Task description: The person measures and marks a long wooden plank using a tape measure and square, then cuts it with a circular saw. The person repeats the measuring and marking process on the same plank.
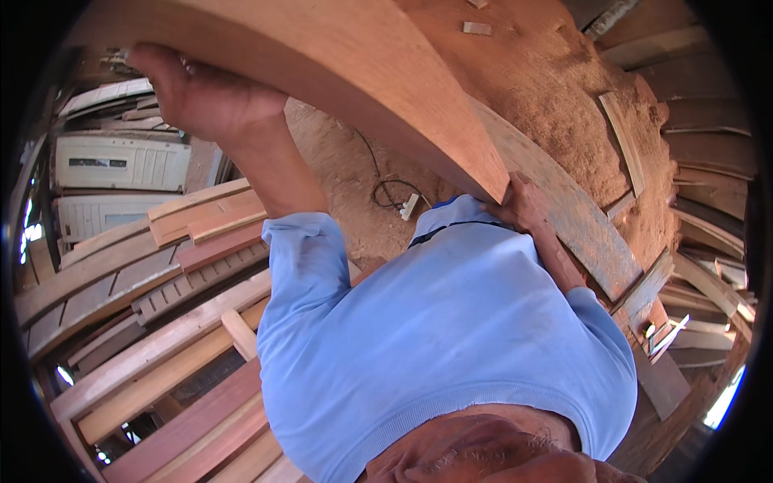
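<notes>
A long, thick reddish-brown wooden board (338, 56) slants across the top of the head view, its near end close to my waist. My left hand (213, 101) holds it by the lower left edge, toward the far part. The left fingers are partly hidden by the wood. At the near end, my right hand (523, 205) grips the board's corner, fingers bent against it. The far end runs out of the picture at the top left.
A long worn bench plank (564, 209) lies right of the board. Sawdust (547, 80) is heaped beyond it. A power strip (410, 207) with a black cable lies on the ground. Stacked planks (185, 338) fill the left; pale panelled doors (121, 163) stand behind them. More boards (708, 161) line the right.
</notes>
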`<state>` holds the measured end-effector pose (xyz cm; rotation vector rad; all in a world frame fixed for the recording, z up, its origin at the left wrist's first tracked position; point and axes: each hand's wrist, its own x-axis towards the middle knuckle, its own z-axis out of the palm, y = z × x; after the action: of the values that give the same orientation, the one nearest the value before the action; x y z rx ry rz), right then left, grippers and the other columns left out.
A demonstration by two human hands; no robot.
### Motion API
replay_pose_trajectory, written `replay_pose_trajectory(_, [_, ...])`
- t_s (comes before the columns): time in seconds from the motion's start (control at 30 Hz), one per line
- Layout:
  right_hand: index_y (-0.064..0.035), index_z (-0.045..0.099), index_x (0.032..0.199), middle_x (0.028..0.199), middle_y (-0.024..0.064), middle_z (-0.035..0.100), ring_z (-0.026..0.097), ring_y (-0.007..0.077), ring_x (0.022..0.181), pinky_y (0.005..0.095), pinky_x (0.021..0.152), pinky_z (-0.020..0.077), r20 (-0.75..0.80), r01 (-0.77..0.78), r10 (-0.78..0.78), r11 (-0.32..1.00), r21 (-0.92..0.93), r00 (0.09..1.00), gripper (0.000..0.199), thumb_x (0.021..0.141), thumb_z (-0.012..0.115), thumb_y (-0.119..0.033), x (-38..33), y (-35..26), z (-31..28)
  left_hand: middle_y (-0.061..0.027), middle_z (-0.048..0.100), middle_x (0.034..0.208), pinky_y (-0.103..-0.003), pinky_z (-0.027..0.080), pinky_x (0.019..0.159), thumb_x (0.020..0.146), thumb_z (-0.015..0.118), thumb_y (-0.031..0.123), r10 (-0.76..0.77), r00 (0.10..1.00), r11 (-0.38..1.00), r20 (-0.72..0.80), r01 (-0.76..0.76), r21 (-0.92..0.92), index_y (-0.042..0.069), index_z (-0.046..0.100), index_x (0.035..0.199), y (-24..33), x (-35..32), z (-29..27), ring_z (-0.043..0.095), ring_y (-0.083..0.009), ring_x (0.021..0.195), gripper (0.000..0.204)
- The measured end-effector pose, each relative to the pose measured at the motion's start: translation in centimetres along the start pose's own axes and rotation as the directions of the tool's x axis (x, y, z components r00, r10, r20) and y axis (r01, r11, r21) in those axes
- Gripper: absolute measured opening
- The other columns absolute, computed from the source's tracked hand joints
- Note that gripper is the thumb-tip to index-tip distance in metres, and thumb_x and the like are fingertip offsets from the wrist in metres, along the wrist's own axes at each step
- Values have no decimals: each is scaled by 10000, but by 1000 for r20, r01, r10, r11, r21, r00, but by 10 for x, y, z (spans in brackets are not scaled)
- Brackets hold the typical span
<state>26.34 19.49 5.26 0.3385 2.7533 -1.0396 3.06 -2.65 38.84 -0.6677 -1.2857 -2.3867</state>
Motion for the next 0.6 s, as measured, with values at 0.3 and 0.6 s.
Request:
replay_pose_trajectory(0.3, [1, 634, 1286, 1236, 229, 674, 630, 427, 1176, 497, 992, 518, 117, 128, -136, 989, 75, 984, 760, 745, 886, -469, 84, -46, 22, -78, 612, 1329, -470, 458, 1103, 932, 651, 666, 130, 988, 981, 88, -142, 135, 92, 505, 1452, 1, 25, -11, 555, -258, 1302, 789])
replay_pose_trajectory(0.6, [17, 378, 1568, 1520, 190, 499, 481, 318, 1412, 452, 1179, 369, -571, 781, -588, 183, 597, 573, 1020, 852, 807, -569, 95, -136, -191, -66, 647, 1350, -356, 499, 1030, 894, 810, 498, -287, 613, 932, 736, 357, 66, 30, 514, 1438, -139, -16, -61, 595, -181, 1257, 776])
